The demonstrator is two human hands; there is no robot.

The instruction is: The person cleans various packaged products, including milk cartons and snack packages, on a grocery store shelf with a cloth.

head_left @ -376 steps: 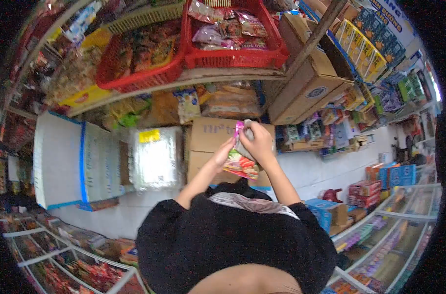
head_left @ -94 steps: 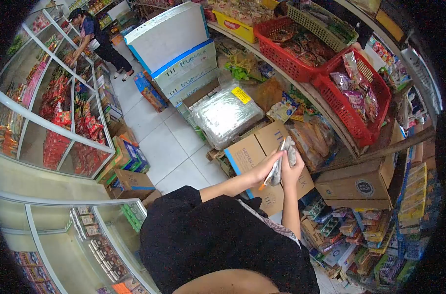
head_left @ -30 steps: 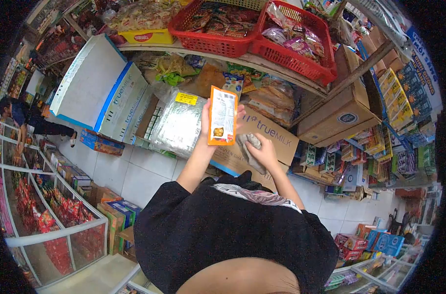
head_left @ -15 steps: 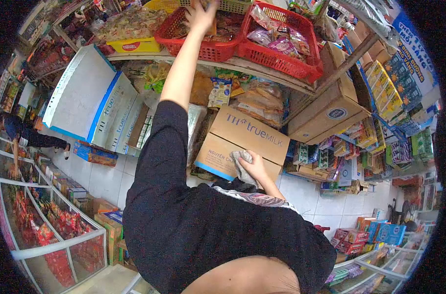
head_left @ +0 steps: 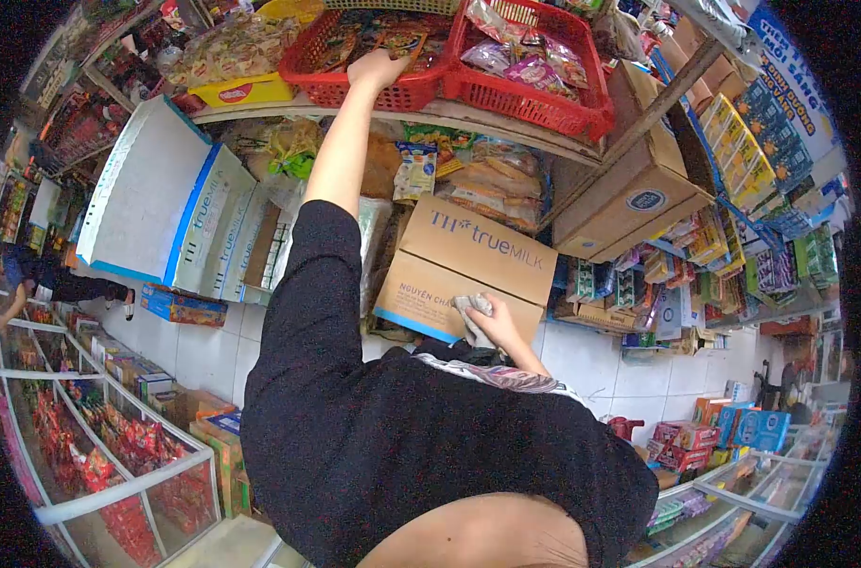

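Note:
My left hand [head_left: 376, 72] reaches into a red plastic basket [head_left: 328, 92] on the upper shelf. Its fingers are curled at the near edge of a brown-orange snack packet [head_left: 402, 44], among other dark packets lying in the basket. The fingertips are partly hidden. In front of my body, my right hand [head_left: 499, 324] is closed on a crumpled grey-white cloth [head_left: 470, 312]. That cloth rests against the brown cardboard milk carton [head_left: 478, 248], over its lower printed text.
A second red basket [head_left: 596, 109] with purple packets stands to the right. Left of the reach are a yellow tray [head_left: 241, 92] and an open white-blue carton [head_left: 151, 189]. Glass cases [head_left: 118, 492] line the lower left. Another person [head_left: 47, 275] bends at the far left.
My left hand has come back toward me inside the basket, its fingers going from spread to curled. My right hand and the cloth have shifted slightly. The other person's arm has moved left.

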